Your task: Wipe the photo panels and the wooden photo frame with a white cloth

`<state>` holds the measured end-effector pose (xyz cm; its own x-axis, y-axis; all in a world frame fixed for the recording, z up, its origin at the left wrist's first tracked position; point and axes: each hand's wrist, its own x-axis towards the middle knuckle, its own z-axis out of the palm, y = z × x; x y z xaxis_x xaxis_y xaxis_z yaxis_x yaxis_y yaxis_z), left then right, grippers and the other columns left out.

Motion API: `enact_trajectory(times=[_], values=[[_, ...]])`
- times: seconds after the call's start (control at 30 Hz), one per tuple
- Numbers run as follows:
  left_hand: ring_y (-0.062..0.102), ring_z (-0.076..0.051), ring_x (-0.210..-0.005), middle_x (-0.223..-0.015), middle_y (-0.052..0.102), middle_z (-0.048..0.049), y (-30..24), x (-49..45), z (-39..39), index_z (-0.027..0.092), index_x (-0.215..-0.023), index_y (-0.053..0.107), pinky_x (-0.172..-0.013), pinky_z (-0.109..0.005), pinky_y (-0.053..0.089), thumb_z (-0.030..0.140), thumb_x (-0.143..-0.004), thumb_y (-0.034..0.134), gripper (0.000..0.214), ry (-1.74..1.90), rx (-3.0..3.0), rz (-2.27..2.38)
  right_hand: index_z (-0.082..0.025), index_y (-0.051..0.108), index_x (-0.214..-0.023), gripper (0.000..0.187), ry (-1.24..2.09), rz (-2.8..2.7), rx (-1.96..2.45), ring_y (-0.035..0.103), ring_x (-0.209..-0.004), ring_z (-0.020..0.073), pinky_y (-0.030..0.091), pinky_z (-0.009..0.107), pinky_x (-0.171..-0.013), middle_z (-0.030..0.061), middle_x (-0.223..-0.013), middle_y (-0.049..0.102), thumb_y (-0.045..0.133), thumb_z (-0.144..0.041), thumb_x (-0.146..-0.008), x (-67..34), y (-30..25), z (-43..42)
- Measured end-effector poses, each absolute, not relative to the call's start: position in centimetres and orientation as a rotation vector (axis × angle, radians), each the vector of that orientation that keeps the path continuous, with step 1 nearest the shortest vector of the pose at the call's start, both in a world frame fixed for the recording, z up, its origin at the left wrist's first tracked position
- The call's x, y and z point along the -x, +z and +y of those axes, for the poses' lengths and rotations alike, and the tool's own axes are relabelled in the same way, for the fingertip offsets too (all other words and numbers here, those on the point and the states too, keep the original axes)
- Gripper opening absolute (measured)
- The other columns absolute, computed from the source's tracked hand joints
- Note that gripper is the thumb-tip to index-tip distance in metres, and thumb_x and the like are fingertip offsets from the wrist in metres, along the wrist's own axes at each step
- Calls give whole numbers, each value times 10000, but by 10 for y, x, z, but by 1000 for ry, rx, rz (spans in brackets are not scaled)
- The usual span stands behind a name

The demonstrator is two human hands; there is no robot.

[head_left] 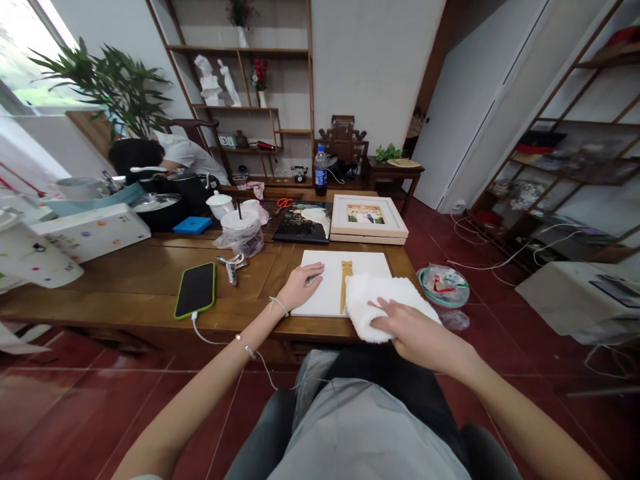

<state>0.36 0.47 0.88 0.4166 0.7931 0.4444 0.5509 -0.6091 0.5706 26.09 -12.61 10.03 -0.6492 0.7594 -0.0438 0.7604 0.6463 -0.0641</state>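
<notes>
Roughly midway between the two sets of fingers lies a yellow strip (344,285), flat on a white board (327,272) that rests on the bench (145,275). Its long axis runs near to far, away from the body, with the wider, eared end farthest off and the plain end toward the board's near edge.

From the left hand (300,285) the strip lies to the right: those fingers rest stretched out on the board, close together, with bare white between their tips and the strip. From the right hand (407,327) the strip lies to the left. Its fingers are clamped on a white cloth (387,289), the index finger reaching over the top, some fingertips hidden.

Measured from bare fingertips, neither hand is clearly nearer; counting the cloth, the right is, since the cloth's left edge comes right up to the strip's long side. Whether it touches or slightly covers the strip, I cannot tell.

Beyond the left fingers, past the board's far edge, lie a dark panel (294,228) and, farther right, a pale picture frame (341,217). Well to their left lies a phone (196,290) in a green case.
</notes>
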Motion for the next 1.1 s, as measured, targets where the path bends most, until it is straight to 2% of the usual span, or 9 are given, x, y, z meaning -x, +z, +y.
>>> enact_trajectory(times=[0.13,0.27,0.33,0.4,0.53,0.63,0.77,0.97,1.1], values=[[517,-206,-1151,-1183,603,-74,9,-4,4,179,-1076,636,-1030,-402,333,283,-830,480,309,1017,-2326,1154,-194,585,-903,395,-293,2872,-1351,558,-792,192,404,272,-695,48,-793,601,380,-16,-616,-275,129,-130],[514,-203,-1155,-1190,598,-74,9,-3,4,176,-1080,634,-1034,-400,331,294,-831,482,315,1013,-2306,1166,-162,567,-850,300,4,3006,-1695,526,-632,176,384,267,-612,36,-707,575,392,-42,-638,-293,143,-94],[514,-202,-1154,-1187,600,-73,10,-3,4,175,-1076,636,-1035,-401,331,294,-831,483,312,1010,-2306,1168,-152,578,-889,304,301,3024,-1860,558,-722,218,404,302,-641,85,-820,605,406,-48,-661,-296,139,-72],[513,-201,-1155,-1185,602,-69,10,-3,4,181,-1077,636,-1036,-403,329,290,-832,481,310,1009,-2308,1166,-154,588,-955,361,534,3045,-1845,537,-966,281,416,368,-770,138,-1061,585,424,-29,-659,-295,127,-51],[515,-205,-1153,-1187,601,-67,10,-3,3,188,-1081,634,-1036,-410,329,289,-832,479,310,1000,-2308,1172,-161,587,-1062,510,415,3043,-1479,284,-1284,291,262,460,-1015,121,-1372,385,448,19,-606,-277,88,-20],[518,-204,-1150,-1185,602,-68,10,-4,4,188,-1086,631,-1032,-408,337,291,-833,475,314,992,-2317,1166,-167,569,-1130,539,231,2982,-1441,204,-1321,293,207,483,-1039,116,-1432,289,442,10,-637,-262,61,-10],[515,-203,-1154,-1179,606,-66,10,-4,4,191,-1088,630,-1029,-402,342,286,-832,475,313,1005,-2324,1156,-162,534,-1191,511,219,2921,-1484,225,-1310,305,178,498,-1045,121,-1408,336,450,-39,-702,-250,54,-15],[515,-207,-1153,-1183,603,-74,11,-4,3,183,-1076,635,-1033,-414,334,283,-828,476,312,996,-2311,1175,-152,582,-1119,422,186,2818,-1359,474,-1139,302,374,447,-924,184,-1272,481,429,-45,-740,-234,84,-80],[512,-204,-1157,-1184,603,-72,11,-4,3,186,-1077,634,-1036,-413,328,287,-828,472,313,998,-2319,1175,-138,595,-1092,428,42,2769,-1348,442,-1175,332,387,457,-917,208,-1281,466,425,-25,-716,-226,96,-125]])
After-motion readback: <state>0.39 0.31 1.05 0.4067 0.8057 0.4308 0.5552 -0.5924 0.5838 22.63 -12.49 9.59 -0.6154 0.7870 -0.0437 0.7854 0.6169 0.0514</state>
